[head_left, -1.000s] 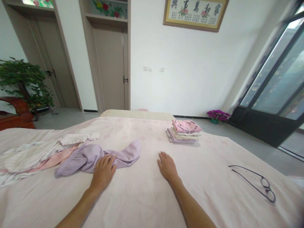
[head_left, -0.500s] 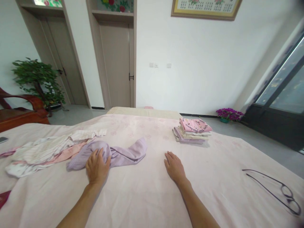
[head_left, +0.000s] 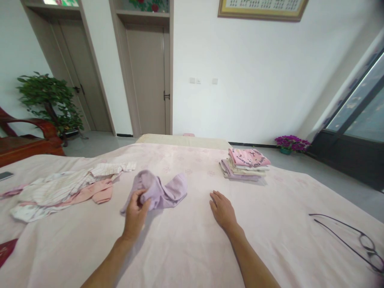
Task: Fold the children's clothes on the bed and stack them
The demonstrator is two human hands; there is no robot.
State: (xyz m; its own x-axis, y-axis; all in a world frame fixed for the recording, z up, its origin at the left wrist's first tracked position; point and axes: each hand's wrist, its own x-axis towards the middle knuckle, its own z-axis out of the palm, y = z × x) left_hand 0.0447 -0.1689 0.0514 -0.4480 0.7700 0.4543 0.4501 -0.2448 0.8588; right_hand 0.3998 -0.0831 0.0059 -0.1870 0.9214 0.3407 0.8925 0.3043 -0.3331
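A crumpled lavender garment [head_left: 172, 192] lies at centre-left on the pink-white cloth, its near left part pinched between the thumb and fingers of my left hand [head_left: 135, 214]. My right hand [head_left: 222, 210] rests flat on the cloth with nothing in it, fingers stretched out. Beyond it, to the right, stands a folded stack of clothes [head_left: 244, 170] with a pink printed one [head_left: 248, 157] on top. Left of the lavender garment is a loose heap of striped white clothes [head_left: 60, 187], with a salmon-pink piece [head_left: 102, 192] at its right side.
Black-framed glasses [head_left: 358, 233] lie at the right on the cloth-covered surface [head_left: 180, 256]. A phone [head_left: 5, 176] and a dark red item [head_left: 6, 251] are at the left edge. A wooden chair [head_left: 45, 138] stands beyond, at the left.
My left hand has moved right, pulling the lavender garment away from the heap and bunching it up; more of the salmon-pink piece now shows. My right hand stays resting on the cloth.
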